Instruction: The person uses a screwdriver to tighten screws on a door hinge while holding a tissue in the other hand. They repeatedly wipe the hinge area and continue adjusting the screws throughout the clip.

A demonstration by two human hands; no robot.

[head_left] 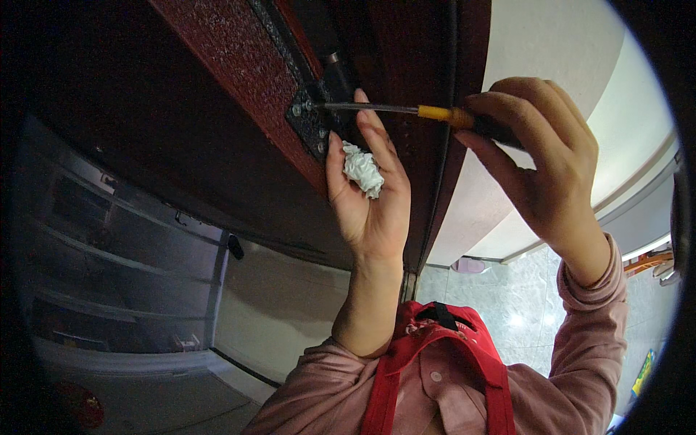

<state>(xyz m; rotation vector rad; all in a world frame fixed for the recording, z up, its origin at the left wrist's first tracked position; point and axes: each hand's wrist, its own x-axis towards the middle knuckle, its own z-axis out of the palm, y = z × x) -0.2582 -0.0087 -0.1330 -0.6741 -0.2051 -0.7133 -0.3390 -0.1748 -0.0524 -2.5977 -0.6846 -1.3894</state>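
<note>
So your right hand [551,152] has the slim screwdriver with the bare metal shaft and yellow-and-black handle [435,113], gripped by the handle end between your thumb and bent fingers. The shaft runs almost level toward the left, and its tip is right up by the silvery round screw heads [299,109] on the black metal mounting plate [310,129]. Can't tell from here if it's actually seated in one of them.

Your left hand [390,192] is raised palm toward the camera, loosely cupped around a crumpled wad of white tissue [364,172] that sits against the palm, between your thumb and fingers. Your thumb tip is up by the lower end of the plate, and the screwdriver shaft passes across your upper fingers. Whether it's touching them, I can't tell.

The plate sits along the grainy reddish-brown panel [225,65], with a dark cylindrical rod with a shiny band [335,72] just to the right of it, above your fingertips.

You're in a dusty-pink buttoned shirt [319,380] with a bright red fabric apron [500,377] over it, sleeve pushed back from your right wrist. Off to the right there's a pale wall [551,51] and glossy grey floor tiles [525,290]; over on the left, a dim grey shelving unit [138,232].
</note>
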